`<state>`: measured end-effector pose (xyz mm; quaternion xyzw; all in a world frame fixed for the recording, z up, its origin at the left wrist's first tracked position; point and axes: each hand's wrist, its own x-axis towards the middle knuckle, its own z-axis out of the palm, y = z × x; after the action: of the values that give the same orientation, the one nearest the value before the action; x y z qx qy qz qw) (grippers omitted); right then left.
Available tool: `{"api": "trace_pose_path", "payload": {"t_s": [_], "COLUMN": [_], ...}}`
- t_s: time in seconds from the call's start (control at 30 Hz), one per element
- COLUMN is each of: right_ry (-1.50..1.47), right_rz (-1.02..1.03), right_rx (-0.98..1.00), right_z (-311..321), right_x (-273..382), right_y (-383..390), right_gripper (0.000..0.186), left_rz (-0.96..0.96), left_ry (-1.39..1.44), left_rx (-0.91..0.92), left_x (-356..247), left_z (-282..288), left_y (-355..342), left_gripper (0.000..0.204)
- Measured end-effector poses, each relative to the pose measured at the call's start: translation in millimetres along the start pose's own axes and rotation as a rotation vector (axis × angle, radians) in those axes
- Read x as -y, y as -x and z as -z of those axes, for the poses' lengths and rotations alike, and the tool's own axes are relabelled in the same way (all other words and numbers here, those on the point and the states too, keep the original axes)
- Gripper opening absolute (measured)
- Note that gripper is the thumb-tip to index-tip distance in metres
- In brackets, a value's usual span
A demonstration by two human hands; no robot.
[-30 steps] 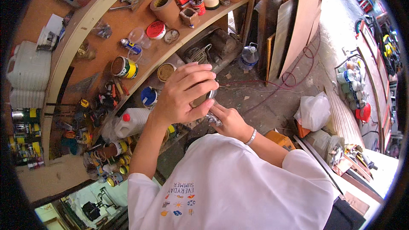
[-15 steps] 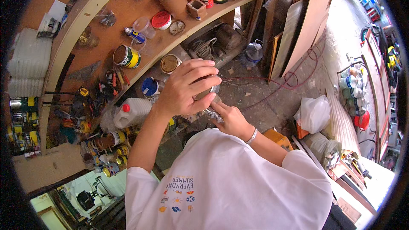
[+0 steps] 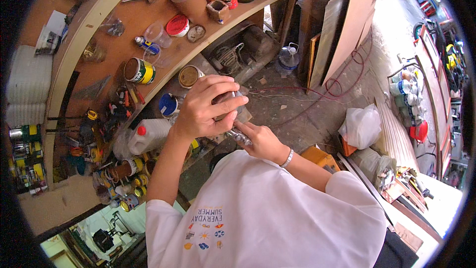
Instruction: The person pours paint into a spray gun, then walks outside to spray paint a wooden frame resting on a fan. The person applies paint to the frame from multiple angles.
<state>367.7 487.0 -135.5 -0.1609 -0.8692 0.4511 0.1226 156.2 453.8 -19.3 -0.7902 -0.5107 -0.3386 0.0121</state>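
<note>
White shirt (image 3: 267, 208), bodyward of the left fingers (image 3: 233, 103): dark lettering (image 3: 210, 215), two legible lines, upside down, lying nearer those fingers than the rows of small coloured pictures (image 3: 204, 236).
Tin (image 3: 139, 71), left of the same fingers: yellow-and-green label, print too small to read.

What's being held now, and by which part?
A shiny silver metal tool: the right hand grips beside its knobbed end; the left hand curls around a rounded part, mostly hidden.

From my end I count 1 L hand (image 3: 204, 108), 1 R hand (image 3: 264, 142), 1 wristband (image 3: 288, 158), 1 white tee (image 3: 282, 213). Also get 1 blue-topped tub (image 3: 168, 104), 1 clear btl on flr (image 3: 288, 61).
</note>
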Motion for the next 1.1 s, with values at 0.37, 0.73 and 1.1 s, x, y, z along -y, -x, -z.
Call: {"api": "trace_pose_path", "payload": {"t_s": [0.37, 0.73, 1.1], "right_ry": [0.018, -0.06, -0.176], "right_rz": [0.053, -0.166, -0.269], "right_rx": [-0.082, -0.3, -0.542], "right_z": [14, 48, 55], "right_x": [-4, -17, -51], "right_y": [2, 1, 19], "right_gripper": [0.066, 0.046, 0.021], "left_rz": [-0.025, 0.697, 0.515], "left_ry": [-0.117, 1.163, 1.799], "left_rx": [-0.01, -1.058, -1.165], "left_x": [-18, -7, -12], "left_z": [-2, -15, -13], "left_y": [-28, 39, 54], "left_gripper": [0.046, 0.065, 0.094]}}
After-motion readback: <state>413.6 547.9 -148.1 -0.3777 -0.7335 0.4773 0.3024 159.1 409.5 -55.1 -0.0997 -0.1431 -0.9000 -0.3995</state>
